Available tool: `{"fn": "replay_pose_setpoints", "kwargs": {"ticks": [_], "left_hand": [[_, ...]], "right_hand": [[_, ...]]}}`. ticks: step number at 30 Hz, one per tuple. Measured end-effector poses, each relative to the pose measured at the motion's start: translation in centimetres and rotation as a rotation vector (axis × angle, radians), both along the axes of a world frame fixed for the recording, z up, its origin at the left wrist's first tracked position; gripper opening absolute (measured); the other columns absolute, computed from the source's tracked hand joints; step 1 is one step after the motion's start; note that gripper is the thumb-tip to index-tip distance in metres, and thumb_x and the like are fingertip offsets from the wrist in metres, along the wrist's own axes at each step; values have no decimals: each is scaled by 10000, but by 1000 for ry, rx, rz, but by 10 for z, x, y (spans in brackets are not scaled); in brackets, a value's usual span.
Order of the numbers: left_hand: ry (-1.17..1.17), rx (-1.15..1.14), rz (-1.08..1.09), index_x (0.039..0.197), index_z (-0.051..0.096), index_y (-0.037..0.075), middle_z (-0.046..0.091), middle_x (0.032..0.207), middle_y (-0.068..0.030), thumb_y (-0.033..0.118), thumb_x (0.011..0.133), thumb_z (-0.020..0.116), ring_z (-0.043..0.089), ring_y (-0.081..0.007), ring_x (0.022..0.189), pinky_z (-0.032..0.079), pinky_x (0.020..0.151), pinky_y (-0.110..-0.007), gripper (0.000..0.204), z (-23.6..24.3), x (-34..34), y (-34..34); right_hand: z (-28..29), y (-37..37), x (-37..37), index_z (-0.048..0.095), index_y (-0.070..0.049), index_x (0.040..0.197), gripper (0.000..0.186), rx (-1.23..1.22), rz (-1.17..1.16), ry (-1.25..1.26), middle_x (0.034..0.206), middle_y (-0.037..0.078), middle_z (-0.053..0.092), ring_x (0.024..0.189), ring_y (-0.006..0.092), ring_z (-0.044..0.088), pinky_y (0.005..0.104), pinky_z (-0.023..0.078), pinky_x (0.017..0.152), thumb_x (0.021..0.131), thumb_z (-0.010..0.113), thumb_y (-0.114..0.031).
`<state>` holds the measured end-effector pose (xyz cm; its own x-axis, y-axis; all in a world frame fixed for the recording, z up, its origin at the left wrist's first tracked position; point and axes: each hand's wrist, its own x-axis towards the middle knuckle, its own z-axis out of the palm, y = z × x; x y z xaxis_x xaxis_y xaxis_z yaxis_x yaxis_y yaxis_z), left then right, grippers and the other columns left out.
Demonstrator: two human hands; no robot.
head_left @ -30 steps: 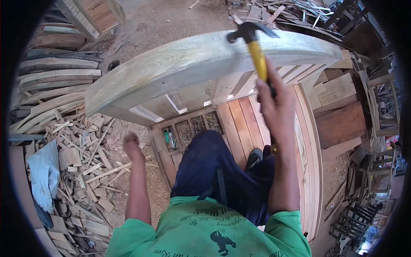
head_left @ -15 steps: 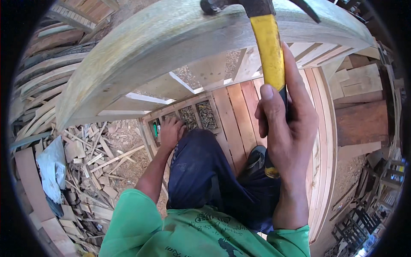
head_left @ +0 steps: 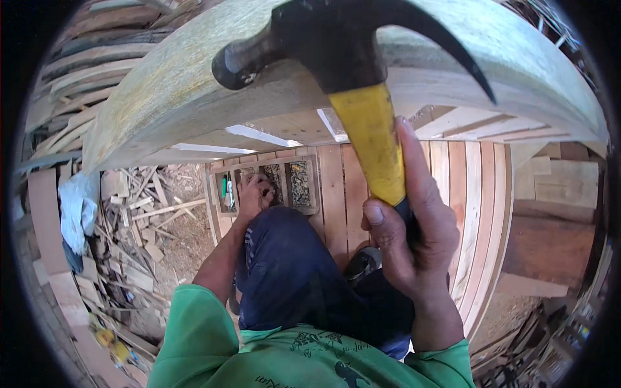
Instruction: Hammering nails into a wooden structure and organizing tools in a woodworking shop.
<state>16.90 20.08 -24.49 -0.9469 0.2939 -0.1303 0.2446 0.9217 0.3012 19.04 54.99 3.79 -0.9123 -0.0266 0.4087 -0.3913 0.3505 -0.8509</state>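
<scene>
My right hand is closed round the handle of a claw hammer with a black head and a yellow and black grip. The hammer is raised close to the camera, its claw pointing right. My left hand is down in a compartment of a wooden divided box, its fingers bent; their tips and anything between them are hidden. Small nails fill the box's right compartment. At the box's left end lies a slim green object beside a pale one. The box stands on pinkish wooden slats left of my knee.
A thick curved wooden rail spans the far side, with slats below it. Wood scraps litter the ground at left, near a pale plastic bag. Curved boards are stacked at far left. Flat wooden panels lie at right.
The hammer has come lower and left in view, so its whole head shows. My left hand stays in the box, its fingers more bent. The view has shifted.
</scene>
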Motion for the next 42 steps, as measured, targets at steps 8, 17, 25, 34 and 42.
{"fn": "replay_pose_setpoints", "kwargs": {"ticks": [8, 17, 25, 34, 42], "left_hand": [[-342, 882, 579, 1012, 648, 8, 686, 902, -45, 97, 958, 657, 639, -134, 833, 511, 752, -299, 104, 58, 5, -16], [-321, 727, 547, 1268, 619, 13, 675, 823, -50, 73, 956, 623, 635, -128, 733, 523, 650, -294, 318, 128, 7, 1], [-156, 410, 390, 1224, 658, 15, 722, 973, -186, 37, 892, 605, 706, -334, 883, 551, 783, -435, 336, -1, 42, 0], [249, 80, 531, 1086, 752, 97, 538, 1311, -237, 90, 827, 625, 487, -429, 1213, 414, 1001, -507, 289, -18, 56, 18], [142, 129, 282, 1114, 774, 174, 410, 1523, -201, 234, 801, 748, 333, -443, 1419, 300, 1150, -564, 320, -25, 36, 32]], "right_hand": [[-24, 10, -20, 418, -70, 1541, 688, -160, 147, -143, 1331, 227, 645, 1038, 282, 731, 338, 573, 828, 911, 687, -7], [-6, 3, -12, 408, -67, 1551, 616, -204, 25, -227, 1163, 223, 717, 837, 204, 724, 318, 552, 711, 974, 625, -51], [33, 46, -12, 397, -93, 1567, 581, -189, -297, -250, 885, 33, 663, 639, 58, 527, 240, 454, 573, 1013, 569, -60], [24, 26, -12, 355, -92, 1580, 584, -155, -461, -192, 679, -34, 495, 535, 34, 438, 215, 364, 472, 1033, 560, -79], [13, 23, -12, 317, -76, 1584, 581, -144, -505, -149, 644, -36, 465, 516, 36, 442, 219, 355, 440, 1057, 553, -135]]}}
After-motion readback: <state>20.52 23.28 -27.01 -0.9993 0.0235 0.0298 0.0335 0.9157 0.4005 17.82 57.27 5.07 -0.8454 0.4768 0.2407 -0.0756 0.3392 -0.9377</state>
